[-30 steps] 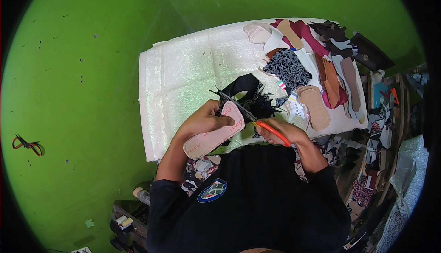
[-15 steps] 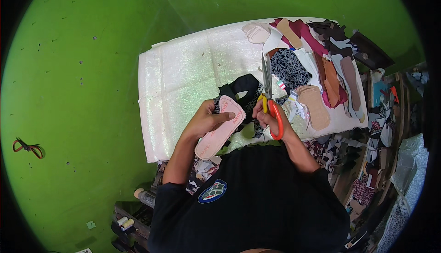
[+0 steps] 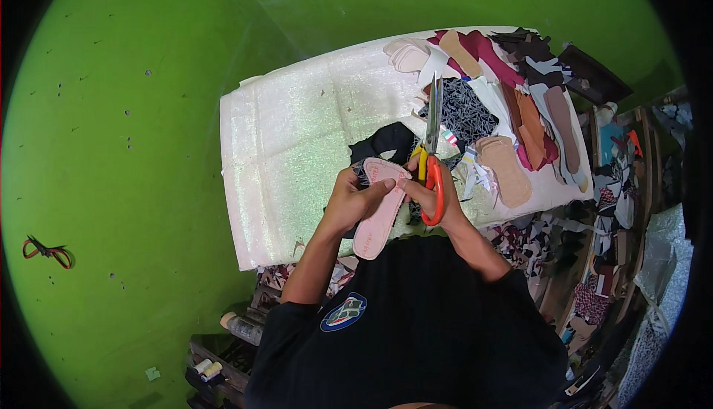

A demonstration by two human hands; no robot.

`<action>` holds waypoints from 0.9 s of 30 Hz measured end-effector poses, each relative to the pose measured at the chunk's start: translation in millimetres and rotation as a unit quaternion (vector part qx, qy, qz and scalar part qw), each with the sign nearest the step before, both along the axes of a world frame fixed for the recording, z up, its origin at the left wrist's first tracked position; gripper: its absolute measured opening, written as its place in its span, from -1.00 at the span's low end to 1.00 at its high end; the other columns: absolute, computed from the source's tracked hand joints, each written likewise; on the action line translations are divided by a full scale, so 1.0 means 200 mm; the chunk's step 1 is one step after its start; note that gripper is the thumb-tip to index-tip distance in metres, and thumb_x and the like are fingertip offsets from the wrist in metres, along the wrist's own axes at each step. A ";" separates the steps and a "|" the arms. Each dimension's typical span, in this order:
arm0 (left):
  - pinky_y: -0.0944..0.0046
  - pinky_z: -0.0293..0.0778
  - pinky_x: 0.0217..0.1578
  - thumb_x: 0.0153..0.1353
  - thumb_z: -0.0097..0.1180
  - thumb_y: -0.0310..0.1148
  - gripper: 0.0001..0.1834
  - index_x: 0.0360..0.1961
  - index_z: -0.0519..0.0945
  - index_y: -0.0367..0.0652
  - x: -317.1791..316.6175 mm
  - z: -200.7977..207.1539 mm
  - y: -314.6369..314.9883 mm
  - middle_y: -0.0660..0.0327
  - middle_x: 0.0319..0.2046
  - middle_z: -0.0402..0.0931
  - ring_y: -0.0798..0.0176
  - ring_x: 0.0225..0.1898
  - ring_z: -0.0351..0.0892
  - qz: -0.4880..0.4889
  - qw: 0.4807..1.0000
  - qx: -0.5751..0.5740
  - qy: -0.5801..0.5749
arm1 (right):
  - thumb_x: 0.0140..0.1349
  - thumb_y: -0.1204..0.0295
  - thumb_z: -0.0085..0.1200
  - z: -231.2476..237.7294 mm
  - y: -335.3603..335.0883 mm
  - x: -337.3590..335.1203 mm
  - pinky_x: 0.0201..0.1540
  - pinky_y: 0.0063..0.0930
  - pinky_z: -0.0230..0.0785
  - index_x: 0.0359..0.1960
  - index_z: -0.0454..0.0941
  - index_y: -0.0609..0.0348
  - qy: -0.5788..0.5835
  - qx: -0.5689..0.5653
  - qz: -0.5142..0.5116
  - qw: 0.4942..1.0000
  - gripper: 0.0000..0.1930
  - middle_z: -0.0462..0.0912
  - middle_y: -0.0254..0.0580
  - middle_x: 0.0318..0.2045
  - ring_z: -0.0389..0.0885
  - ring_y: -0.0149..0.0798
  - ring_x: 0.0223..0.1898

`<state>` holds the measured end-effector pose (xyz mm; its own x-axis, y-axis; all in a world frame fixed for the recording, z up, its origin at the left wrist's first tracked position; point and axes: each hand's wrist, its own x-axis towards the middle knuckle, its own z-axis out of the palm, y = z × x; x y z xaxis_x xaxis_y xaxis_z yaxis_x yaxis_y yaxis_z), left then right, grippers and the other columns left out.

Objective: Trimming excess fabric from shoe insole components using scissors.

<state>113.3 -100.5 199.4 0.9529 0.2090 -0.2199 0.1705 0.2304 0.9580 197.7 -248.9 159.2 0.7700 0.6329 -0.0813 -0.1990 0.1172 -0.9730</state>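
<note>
A pale pink shoe insole (image 3: 375, 223) with red print is held in my left hand (image 3: 346, 201), thumb on its upper face. Dark patterned fabric shows at the insole's top left edge, under my fingers. My right hand (image 3: 438, 205) is closed round scissors (image 3: 434, 119) with orange and yellow handles, the blades pointing away from me. The thumb of that hand reaches the insole's right edge. Just beyond my hands, a black cloth piece (image 3: 385, 140) lies on the table. How the scissor blades stand apart is hard to make out.
The white-covered table (image 3: 282, 149) carries black-and-white patterned fabric (image 3: 469, 110), a stack of tan insole shapes (image 3: 505, 171), and brown strips (image 3: 529, 131) on its right. Fabric scraps (image 3: 594, 290) crowd slatted shelving at right. A green wall (image 3: 134, 186) rises at left.
The insole has turned more upright and shifted right. My right hand has come in to its edge, and the scissors have swung to point more directly away.
</note>
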 end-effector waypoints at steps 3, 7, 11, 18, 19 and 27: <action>0.42 0.45 -0.32 0.16 0.11 -0.51 -0.86 -0.25 0.58 -0.30 0.00 -0.03 -0.01 0.23 -0.37 0.59 0.44 -0.36 0.53 0.011 0.999 0.009 0.038 | 0.03 0.48 0.23 0.03 0.00 0.00 -0.61 -0.66 0.32 -0.32 0.32 0.25 0.020 0.001 -0.011 1.000 -0.71 0.45 -0.28 -0.53 0.45 -0.51 -0.63; 0.37 0.48 -0.28 0.17 0.10 -0.51 -0.81 -0.18 0.54 -0.31 0.01 -0.06 -0.06 0.19 -0.31 0.59 0.40 -0.32 0.55 0.053 0.996 -0.067 -0.009 | 0.03 0.49 0.22 0.06 -0.01 0.01 -0.65 -0.67 0.31 -0.33 0.33 0.26 0.019 -0.016 -0.010 1.000 -0.72 0.44 -0.29 -0.56 0.44 -0.52 -0.66; 0.34 0.49 -0.24 0.17 0.09 -0.53 -0.75 -0.10 0.49 -0.31 0.00 -0.06 -0.07 0.16 -0.27 0.58 0.37 -0.29 0.55 0.078 0.992 -0.092 -0.034 | 0.02 0.49 0.22 0.07 -0.01 0.01 -0.65 -0.65 0.30 -0.34 0.33 0.26 0.013 -0.017 -0.028 0.999 -0.72 0.44 -0.30 -0.58 0.44 -0.51 -0.67; 0.33 0.50 -0.22 0.12 0.10 -0.58 -0.74 -0.13 0.48 -0.31 0.00 -0.09 -0.08 0.13 -0.27 0.58 0.33 -0.27 0.57 0.091 0.992 -0.074 -0.047 | 0.01 0.48 0.21 0.10 -0.03 0.01 -0.63 -0.62 0.27 -0.34 0.35 0.26 -0.044 -0.062 -0.021 0.997 -0.72 0.43 -0.29 -0.58 0.42 -0.51 -0.66; 0.33 0.51 -0.24 0.12 0.10 -0.59 -0.74 -0.13 0.47 -0.32 0.00 -0.09 -0.09 0.13 -0.28 0.58 0.32 -0.29 0.58 0.099 0.992 -0.061 -0.045 | 0.03 0.46 0.21 0.11 -0.04 0.02 -0.59 -0.63 0.28 -0.33 0.37 0.26 -0.042 -0.082 -0.011 0.996 -0.73 0.44 -0.29 -0.58 0.43 -0.52 -0.63; 0.31 0.57 -0.38 0.10 0.10 -0.64 -0.76 -0.18 0.45 -0.32 -0.01 0.05 -0.01 0.10 -0.36 0.57 0.30 -0.39 0.60 0.165 0.976 -0.125 -0.064 | 0.07 0.25 0.27 0.07 -0.20 0.05 -0.44 -0.51 0.28 -0.25 0.42 0.26 -0.039 -0.019 0.085 0.995 -0.62 0.48 -0.27 -0.54 0.41 -0.41 -0.52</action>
<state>111.2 -102.3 209.2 0.8662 0.4637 -0.1863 -0.0699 0.4815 0.8737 208.4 -289.2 173.1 0.6564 0.7527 -0.0518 -0.1365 0.0510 -0.9893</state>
